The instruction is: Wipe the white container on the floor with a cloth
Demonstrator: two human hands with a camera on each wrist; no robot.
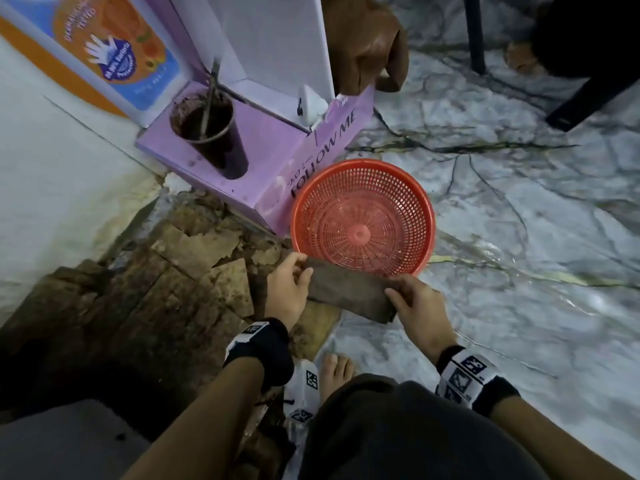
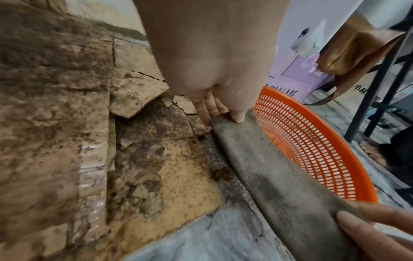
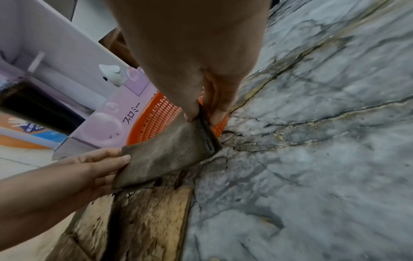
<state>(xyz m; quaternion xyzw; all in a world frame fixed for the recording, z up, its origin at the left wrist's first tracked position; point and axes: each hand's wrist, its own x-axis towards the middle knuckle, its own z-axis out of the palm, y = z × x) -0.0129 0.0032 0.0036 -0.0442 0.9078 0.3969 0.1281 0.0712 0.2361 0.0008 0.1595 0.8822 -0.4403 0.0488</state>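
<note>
You held the folded brown-grey cloth (image 1: 349,292) stretched between both hands, low over the floor and right at the near rim of the red-orange mesh basket (image 1: 363,216). Your left hand (image 1: 287,289) pinched one end, thumb on top and fingers curled under it; the left wrist view showed the thumb pressing down on the cloth edge. Your right hand (image 1: 419,306) gripped the other end, thumb and fingers closed on the folded corner, clearly seen in the right wrist view. Cloth looked dirty and was folded into a long strip; whether it touched the basket rim I could not tell. The basket sat on the marble-pattern floor (image 1: 519,237), touching a purple box (image 1: 311,168) with "FOLLOW ME" printed on it. A white upright container (image 1: 270,39) stood behind that box, well apart from the cloth. A dark cup (image 1: 211,133) with a stick in it stood on the box flap. Torn soiled cardboard (image 1: 194,265) lay on the floor to your left. Your bare foot (image 1: 336,372) showed below your hands.
</note>
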